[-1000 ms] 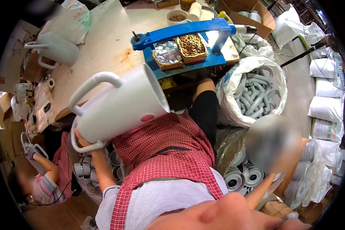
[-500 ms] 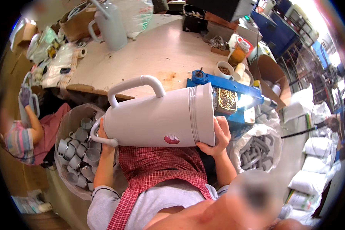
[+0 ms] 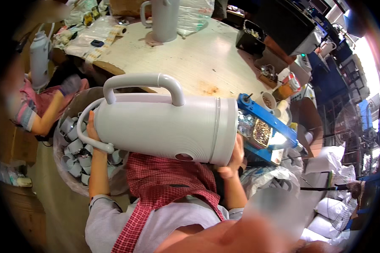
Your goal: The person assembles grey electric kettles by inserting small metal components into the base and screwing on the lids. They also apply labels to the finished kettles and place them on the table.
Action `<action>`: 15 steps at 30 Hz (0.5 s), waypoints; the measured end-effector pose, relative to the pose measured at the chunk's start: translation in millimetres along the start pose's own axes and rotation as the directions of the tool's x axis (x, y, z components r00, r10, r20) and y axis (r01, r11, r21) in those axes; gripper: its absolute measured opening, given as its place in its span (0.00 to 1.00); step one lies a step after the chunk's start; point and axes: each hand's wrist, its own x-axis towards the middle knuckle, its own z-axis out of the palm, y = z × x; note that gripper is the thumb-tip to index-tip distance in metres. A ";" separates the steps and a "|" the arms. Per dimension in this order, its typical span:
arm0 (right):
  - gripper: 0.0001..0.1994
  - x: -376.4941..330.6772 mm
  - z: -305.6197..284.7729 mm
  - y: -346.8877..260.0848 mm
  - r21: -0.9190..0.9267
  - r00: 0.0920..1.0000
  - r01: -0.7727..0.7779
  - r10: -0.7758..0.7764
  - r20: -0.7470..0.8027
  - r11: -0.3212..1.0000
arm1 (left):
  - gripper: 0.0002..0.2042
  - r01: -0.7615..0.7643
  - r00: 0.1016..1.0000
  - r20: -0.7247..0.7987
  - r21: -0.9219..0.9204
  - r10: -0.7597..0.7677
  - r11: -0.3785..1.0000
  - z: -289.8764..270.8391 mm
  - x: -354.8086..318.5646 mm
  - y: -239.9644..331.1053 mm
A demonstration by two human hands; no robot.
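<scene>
A big gray jug (image 3: 160, 122) lies on its side in the air, just over the person's red checked apron (image 3: 169, 173) and near the counter (image 3: 185, 55). Its skinny end points left and its wide end points right. The left hand (image 3: 93, 133) holds the skinny end, and the jug's round loop goes around it. The right hand (image 3: 235, 158) has bent fingers on the wide end, with the thumb down by its bottom edge. Some fingers hide behind the jug, so I cannot tell how hard they squeeze. A big bag (image 3: 67, 179) of gray cups (image 3: 75, 146) sits at the left. A blue metal tool (image 3: 270, 122) is on the right, next to a box of shiny gold bits (image 3: 261, 133). Another gray jug (image 3: 164, 25) stands on the far side of the counter
</scene>
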 end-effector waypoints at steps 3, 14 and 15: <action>0.44 33.5 -10.7 3.2 0.493 0.930 -0.079 0.242 -0.276 0.866 | 0.24 -0.107 0.994 -0.003 0.073 0.107 0.992 -11.4 1.1 18.0; 0.49 8.7 12.0 20.5 0.313 0.992 -0.120 0.098 0.083 0.942 | 0.26 -0.088 0.991 -0.080 0.181 0.104 0.980 -26.9 1.0 6.5; 0.46 10.0 29.8 -2.4 0.136 0.997 -0.046 0.037 0.064 0.990 | 0.27 -0.090 0.985 -0.130 0.180 0.115 0.980 -30.6 0.2 7.5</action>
